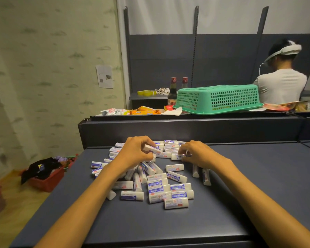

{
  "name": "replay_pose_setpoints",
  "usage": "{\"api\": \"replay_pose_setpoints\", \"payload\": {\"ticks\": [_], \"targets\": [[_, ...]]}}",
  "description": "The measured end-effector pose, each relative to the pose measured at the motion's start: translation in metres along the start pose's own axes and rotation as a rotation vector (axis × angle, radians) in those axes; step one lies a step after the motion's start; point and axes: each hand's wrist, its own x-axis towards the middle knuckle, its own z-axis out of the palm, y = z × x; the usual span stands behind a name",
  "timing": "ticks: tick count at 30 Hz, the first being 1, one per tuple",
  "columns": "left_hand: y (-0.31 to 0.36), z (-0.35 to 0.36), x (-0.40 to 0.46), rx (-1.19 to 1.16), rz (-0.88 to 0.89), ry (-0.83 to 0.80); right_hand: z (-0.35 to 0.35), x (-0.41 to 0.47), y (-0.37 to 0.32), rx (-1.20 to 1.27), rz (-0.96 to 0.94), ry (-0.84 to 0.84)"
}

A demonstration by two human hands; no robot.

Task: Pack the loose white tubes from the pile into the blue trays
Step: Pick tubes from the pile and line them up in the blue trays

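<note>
Many loose white tubes (158, 189) are spread in a pile on the dark blue table (249, 194). Both forearms are stretched forward over the table, and both hands are placed at the far end of the pile, close to the dark wall (186, 130) that stands behind the table.

The left hand (135, 151) is held palm down above the far left part of the pile. Its fingers are curled, and one tube (151, 149) is gripped between thumb and fingers, lifted a little above the others. The right hand (197, 153) is lowered onto the far right part of the pile, with the wrist bent slightly. Its fingertips are curled around another tube (178, 156), which lies on the table.

Some tubes near the far edge of the table are lined up side by side; whether they lie in a tray cannot be told.

Beyond the dark wall, a green basket (218, 99) is seen upside down on a higher shelf.
</note>
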Motion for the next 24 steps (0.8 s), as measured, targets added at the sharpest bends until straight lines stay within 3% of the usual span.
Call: {"api": "replay_pose_setpoints", "payload": {"ticks": [10,18,24], "targets": [[-0.010,-0.011,-0.001,0.170,0.262,0.065,-0.012,-0.016,-0.005,0.194,0.010,0.206],[0.003,-0.003,0.001,0.202,0.364,0.063,-0.020,-0.043,-0.005,0.220,-0.002,0.400],[0.037,0.019,0.003,0.192,0.408,0.063,-0.036,-0.086,0.009,0.181,0.034,0.440]]}}
